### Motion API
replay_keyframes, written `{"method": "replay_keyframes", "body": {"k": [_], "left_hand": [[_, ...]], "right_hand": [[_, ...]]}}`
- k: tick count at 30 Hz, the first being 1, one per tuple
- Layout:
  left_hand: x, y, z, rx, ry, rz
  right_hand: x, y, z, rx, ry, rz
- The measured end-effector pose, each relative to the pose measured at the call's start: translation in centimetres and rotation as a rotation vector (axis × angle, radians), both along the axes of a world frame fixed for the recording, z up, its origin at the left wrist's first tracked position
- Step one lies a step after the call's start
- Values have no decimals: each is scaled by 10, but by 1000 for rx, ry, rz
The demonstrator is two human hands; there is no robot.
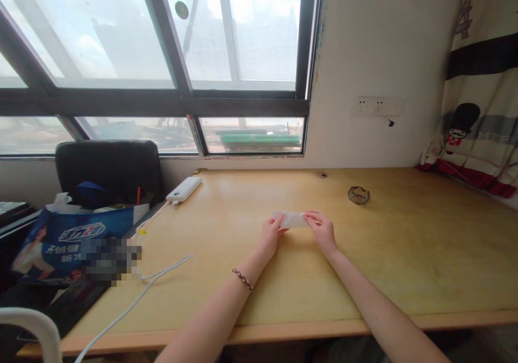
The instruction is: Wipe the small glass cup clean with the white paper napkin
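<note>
A small white, slightly see-through sheet (294, 220), like thin paper or tissue, is stretched between my two hands just above the table. My left hand (271, 235) pinches its left end, thumb on top. The right end is pinched by my right hand (322, 229) between thumb and fingers. I cannot tell the exact material of the sheet. A braided bracelet (243, 280) circles my left wrist. Beyond my right hand, a dark metallic ring-shaped item (359, 194) lies on the table.
The wooden table (404, 266) stands against the wall under a window. A white power bank (184, 190) with a cable sits at its back left. Another white cable (133, 303) crosses the left edge. A blue bag (89, 228) rests on a black chair (109, 163). A curtain (485, 88) hangs right.
</note>
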State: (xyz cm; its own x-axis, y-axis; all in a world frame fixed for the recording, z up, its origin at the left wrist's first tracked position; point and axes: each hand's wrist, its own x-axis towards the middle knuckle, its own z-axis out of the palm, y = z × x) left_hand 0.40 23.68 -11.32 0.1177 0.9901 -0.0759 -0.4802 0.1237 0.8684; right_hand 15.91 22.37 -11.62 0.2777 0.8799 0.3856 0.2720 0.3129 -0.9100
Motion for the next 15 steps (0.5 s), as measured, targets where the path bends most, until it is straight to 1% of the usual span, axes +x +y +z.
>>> {"method": "replay_keyframes", "body": {"k": [3,5,10,12,15], "left_hand": [[-2,1,1,36,10,42],[-3,1,2,28,1,53],[-4,5,0,-113,-136,21],[-5,7,1,-150,-193,34],[-7,9,2,-163,-237,71]], "right_hand": [[3,0,5,39,-77,-26],[4,-3,11,67,-124,-8],[1,-16,22,145,-215,129],[-2,-20,23,144,-267,183],[-5,-22,22,115,-354,201]]}}
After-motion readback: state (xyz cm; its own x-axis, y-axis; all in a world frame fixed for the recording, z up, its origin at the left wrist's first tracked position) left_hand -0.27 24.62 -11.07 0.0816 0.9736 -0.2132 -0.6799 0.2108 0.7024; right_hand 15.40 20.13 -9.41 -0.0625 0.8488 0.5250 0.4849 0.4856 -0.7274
